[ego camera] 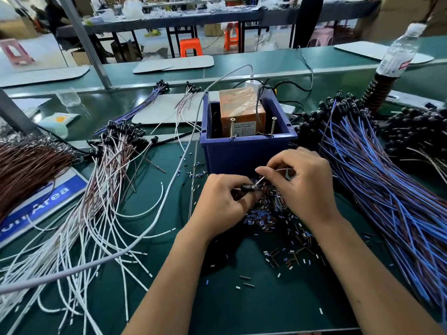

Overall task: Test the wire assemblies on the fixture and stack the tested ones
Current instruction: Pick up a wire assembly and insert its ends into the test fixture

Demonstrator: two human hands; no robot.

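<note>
Left hand (223,201) pinches the black cylindrical end of a thin white wire assembly (251,187) between thumb and curled fingers, while the right hand (300,180) grips the same wire's pale lead farther along, forefinger and thumb closed around it. Both hands work just in front of a dark blue plastic bin (244,151) that holds an orange box-shaped test fixture (242,110), with two upright screws (232,128) standing at the bin's near edge. Beneath the hands, a scatter of small blue, brown and white sleeve offcuts (273,221) litters the green mat surface (242,298). A fanned pile of white and brown wire assemblies (96,201) lies to the left, a dense heap of blue and brown wire assemblies (387,189) with black end caps to the right. A grey cable (169,189) sweeps across the left pile toward the fixture. A clear plastic water bottle (399,52) stands at the far right.
</note>
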